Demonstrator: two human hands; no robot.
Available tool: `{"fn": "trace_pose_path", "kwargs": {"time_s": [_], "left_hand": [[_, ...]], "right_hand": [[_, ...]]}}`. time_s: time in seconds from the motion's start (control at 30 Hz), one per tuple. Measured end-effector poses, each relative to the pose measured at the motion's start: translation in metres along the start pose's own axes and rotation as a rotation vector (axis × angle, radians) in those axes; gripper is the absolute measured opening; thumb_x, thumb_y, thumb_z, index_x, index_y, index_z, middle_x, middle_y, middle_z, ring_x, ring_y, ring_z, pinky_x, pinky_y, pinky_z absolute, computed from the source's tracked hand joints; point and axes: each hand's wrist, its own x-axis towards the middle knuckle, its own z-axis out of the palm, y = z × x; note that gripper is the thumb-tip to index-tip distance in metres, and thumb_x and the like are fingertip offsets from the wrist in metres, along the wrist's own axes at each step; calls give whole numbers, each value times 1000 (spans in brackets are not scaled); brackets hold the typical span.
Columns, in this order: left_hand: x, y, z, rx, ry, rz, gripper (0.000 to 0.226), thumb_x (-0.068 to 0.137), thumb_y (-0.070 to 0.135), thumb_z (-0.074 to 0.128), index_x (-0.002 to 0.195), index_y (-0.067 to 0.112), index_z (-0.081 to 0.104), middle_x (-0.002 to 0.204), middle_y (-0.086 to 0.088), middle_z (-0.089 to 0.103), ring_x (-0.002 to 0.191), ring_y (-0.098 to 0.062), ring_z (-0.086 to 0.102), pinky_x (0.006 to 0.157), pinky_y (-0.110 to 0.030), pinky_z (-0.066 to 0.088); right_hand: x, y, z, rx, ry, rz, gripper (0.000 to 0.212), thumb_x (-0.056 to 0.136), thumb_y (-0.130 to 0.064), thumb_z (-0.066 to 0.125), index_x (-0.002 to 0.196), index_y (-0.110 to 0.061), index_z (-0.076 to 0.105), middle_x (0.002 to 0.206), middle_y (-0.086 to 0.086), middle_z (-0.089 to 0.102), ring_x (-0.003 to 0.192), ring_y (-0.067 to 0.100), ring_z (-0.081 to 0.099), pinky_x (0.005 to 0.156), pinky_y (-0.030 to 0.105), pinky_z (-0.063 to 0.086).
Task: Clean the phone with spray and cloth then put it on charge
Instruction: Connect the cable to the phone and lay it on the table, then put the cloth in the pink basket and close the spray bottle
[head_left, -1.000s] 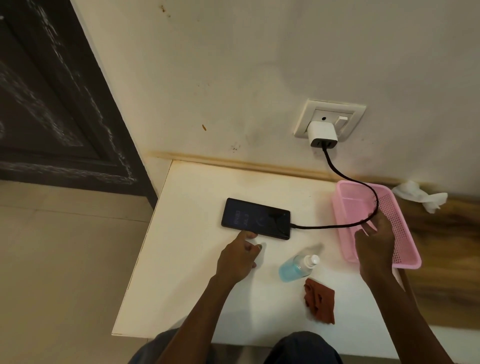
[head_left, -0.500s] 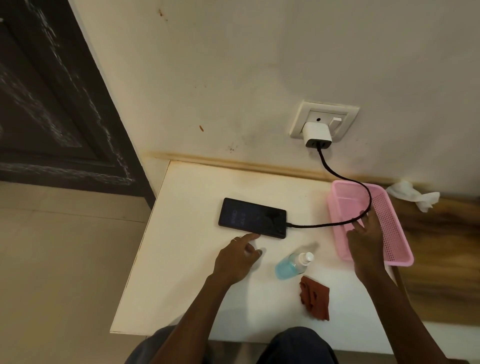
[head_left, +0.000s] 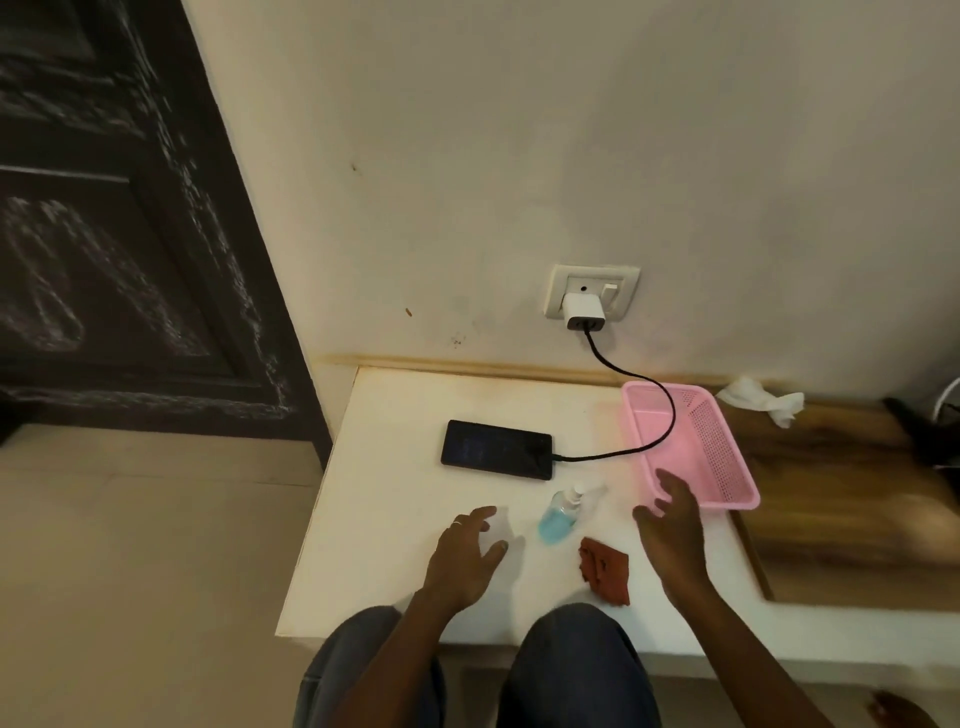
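White table (head_left: 395, 519) against a cream wall carries a pink basket (head_left: 727, 467) at its right edge. Mid-table lies the phone (head_left: 496, 450), cable (head_left: 660, 415) plugged in, screen unreadable. Spray bottle (head_left: 558, 517) and rust cloth (head_left: 605, 571) lie nearer. Left hand (head_left: 462, 564) and right hand (head_left: 672, 530) hover apart, fingers relaxed, empty.

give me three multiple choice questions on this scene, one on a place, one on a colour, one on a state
1. Where does the spray bottle lie?
A. inside the basket
B. on the table between phone and cloth
C. on the floor

2. What colour is the basket?
A. pink
B. green
C. black

3. What state is the phone in?
A. held in the left hand
B. wrapped in the cloth
C. flat with the cable plugged in

Answers: 1 B, it lies near the cloth; 2 A, its mesh walls are pink; 3 C, the cable runs to the charger.
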Motion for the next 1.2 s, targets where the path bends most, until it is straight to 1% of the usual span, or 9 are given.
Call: {"fn": "trace_pose_path", "kwargs": {"time_s": [0.1,0.23,0.43,0.67,0.73,0.87,1.0,1.07,1.2], "left_hand": [[-22,10,-12,24,-12,-2,50,95,31,54,141,21,38,136,-4,50,120,-21,50,105,-34,41],[-49,27,-23,27,18,27,48,95,31,54,140,21,39,136,-6,50,120,-23,50,104,-35,41],[-85,43,-23,26,33,57,48,94,31,55,138,22,41,135,-7,51,120,-24,50,103,-36,41],[-91,66,-8,12,22,54,46,95,29,54,138,22,41,138,-7,50,116,-24,54,95,-28,42],[-86,70,1,2,13,39,46,95,29,53,138,20,41,138,-7,50,117,-23,54,96,-28,42],[-75,72,20,-23,-11,-27,50,95,28,53,141,17,36,142,-8,47,122,-24,51,99,-30,40],[-61,68,37,-67,-20,-108,58,95,26,54,145,15,27,150,-9,36,132,-26,42,109,-36,37],[-52,64,44,-69,-7,-128,61,95,25,55,147,15,24,153,-9,31,136,-25,36,112,-38,33],[-32,57,56,-10,39,-161,66,94,28,57,148,14,21,157,-7,25,142,-24,27,115,-37,24]], "right_hand": [[-26,-4,-1,-64,-54,-49,43,87,1,59,127,-12,48,136,10,48,121,29,48,98,41,42],[-54,-7,-5,-124,-112,-79,38,88,1,57,124,-9,53,134,10,50,120,26,48,101,37,41],[-77,-5,-21,-173,-200,-109,32,90,-5,57,121,-11,56,132,8,53,118,24,50,96,30,41],[-70,6,-44,-218,-231,-95,24,91,-4,53,113,-10,61,121,7,60,110,21,54,88,26,42],[-65,13,-47,-241,-254,-91,23,91,-4,53,113,-8,61,121,9,60,109,21,55,87,25,42],[-50,28,-48,-313,-290,-58,22,93,-6,52,113,-4,61,119,12,61,109,25,56,91,29,44],[-32,43,-40,-355,-322,-44,19,92,-7,52,108,-3,63,113,13,64,102,24,58,86,28,45],[-24,48,-35,-370,-326,-41,19,92,-6,51,106,-2,64,112,13,65,101,24,59,87,30,46],[-10,58,-20,-408,-319,-38,23,92,-5,53,113,-2,62,119,13,62,108,25,57,92,30,44]]}}
